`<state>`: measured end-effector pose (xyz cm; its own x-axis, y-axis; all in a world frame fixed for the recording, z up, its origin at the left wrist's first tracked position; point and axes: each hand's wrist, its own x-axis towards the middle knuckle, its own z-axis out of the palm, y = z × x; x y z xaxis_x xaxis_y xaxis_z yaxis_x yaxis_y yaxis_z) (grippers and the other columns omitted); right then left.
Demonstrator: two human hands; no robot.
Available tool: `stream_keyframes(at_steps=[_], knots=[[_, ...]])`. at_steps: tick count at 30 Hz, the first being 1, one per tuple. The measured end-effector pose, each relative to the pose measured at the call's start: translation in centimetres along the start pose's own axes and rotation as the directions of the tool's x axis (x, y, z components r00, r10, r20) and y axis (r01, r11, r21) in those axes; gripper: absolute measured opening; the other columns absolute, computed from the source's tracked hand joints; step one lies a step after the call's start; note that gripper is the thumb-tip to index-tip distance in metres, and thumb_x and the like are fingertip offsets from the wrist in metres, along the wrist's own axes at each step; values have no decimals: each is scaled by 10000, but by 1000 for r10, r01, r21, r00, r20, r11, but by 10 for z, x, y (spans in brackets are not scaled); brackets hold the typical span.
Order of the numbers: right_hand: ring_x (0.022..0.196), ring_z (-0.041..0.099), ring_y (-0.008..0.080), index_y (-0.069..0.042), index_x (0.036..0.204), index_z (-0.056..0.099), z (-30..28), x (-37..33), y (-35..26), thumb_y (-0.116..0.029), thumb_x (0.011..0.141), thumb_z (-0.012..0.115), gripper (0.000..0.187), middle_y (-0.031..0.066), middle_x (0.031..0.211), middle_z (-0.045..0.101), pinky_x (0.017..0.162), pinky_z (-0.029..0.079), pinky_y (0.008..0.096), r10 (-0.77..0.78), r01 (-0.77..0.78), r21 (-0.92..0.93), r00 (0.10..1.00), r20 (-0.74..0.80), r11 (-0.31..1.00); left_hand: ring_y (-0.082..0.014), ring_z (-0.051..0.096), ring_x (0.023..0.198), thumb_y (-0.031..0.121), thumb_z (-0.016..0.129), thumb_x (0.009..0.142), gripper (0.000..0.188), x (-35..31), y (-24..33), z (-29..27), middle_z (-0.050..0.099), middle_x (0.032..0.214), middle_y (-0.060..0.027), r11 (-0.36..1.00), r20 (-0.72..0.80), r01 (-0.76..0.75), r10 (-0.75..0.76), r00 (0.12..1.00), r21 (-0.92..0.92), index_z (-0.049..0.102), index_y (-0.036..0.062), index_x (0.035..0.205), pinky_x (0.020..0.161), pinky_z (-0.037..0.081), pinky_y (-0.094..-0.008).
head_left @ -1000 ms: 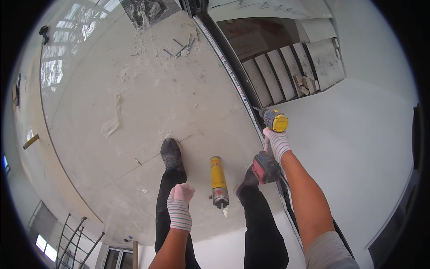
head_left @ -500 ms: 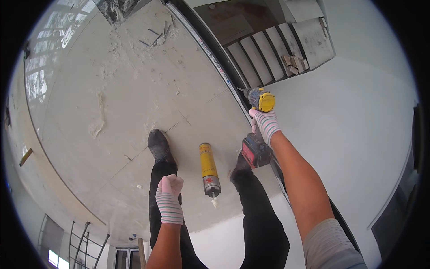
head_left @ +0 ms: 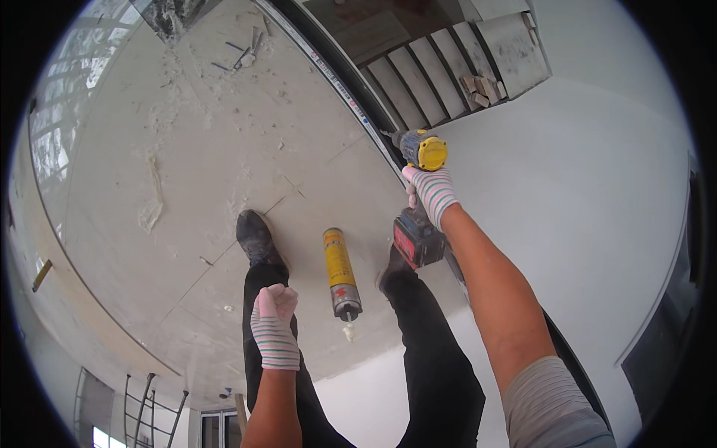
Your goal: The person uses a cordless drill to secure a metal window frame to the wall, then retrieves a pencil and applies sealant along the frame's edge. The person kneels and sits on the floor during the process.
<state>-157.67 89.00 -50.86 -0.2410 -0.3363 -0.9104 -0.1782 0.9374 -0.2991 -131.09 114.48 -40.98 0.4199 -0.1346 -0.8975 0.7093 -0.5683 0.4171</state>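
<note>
My right hand, in a striped knit glove, grips a cordless drill with a yellow rear cap and a red-and-black battery at its base. The drill's front end points at the dark metal frame that runs along the wall's foot; whether its tip touches is too small to tell. My left hand, gloved alike, is curled closed above my left leg, and what its fingers hold, if anything, is hidden. Between my feet a yellow-and-silver foam can lies on the floor, whitish foam at its nozzle.
Stairs with wood scraps on a tread rise beyond the frame. A white wall stands at my right. Grey offcuts and a crumpled plastic strip lie on the dusty floor. A metal scaffold stands at lower left.
The whole view has shifted a little, so the floor, can and drill all sit slightly higher and further left. My right hand keeps its grip on the drill; my left stays closed.
</note>
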Motion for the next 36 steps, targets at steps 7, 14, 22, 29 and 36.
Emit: stream_keyframes(at_steps=[7,14,22,29,36], knots=[[442,537,178,-31,960,607,2,3,-4,-170,886,749,212,66,637,607,427,463,345,21,-21,-32,1000,-3,999,-238,709,921,375,585,1043,410,7,-1,-4,714,958,-144,1000,16,10,-11,1000,20,656,-26,1095,946,568,-403],[436,540,179,-27,963,604,-5,3,-1,-158,891,736,199,70,636,612,432,474,350,-5,4,46,1000,20,999,-245,711,939,396,597,1036,440,4,0,-3,716,980,-156,1000,16,17,-17,1000,23,648,-31,1130,950,569,-397],[436,542,185,-27,991,600,-3,2,-2,-144,887,744,213,76,627,611,436,480,358,-1,1,78,1000,5,997,-242,709,945,408,594,1034,442,5,-1,-4,717,982,-150,999,26,20,-21,999,37,650,-21,1124,961,560,-393],[442,540,181,-36,960,609,-5,7,-3,-141,882,744,188,76,621,606,438,472,353,1,-1,-10,1000,-18,1000,-238,706,949,405,588,1037,437,4,2,1,714,980,-141,998,23,23,-25,999,53,651,-18,1124,965,555,-393],[442,536,179,-30,954,606,-5,6,-10,-144,881,742,193,78,596,596,445,470,349,23,-23,-38,1000,-8,999,-243,707,950,371,586,1043,405,1,7,6,710,969,-144,999,19,23,-24,1000,35,650,-23,1109,964,560,-399]])
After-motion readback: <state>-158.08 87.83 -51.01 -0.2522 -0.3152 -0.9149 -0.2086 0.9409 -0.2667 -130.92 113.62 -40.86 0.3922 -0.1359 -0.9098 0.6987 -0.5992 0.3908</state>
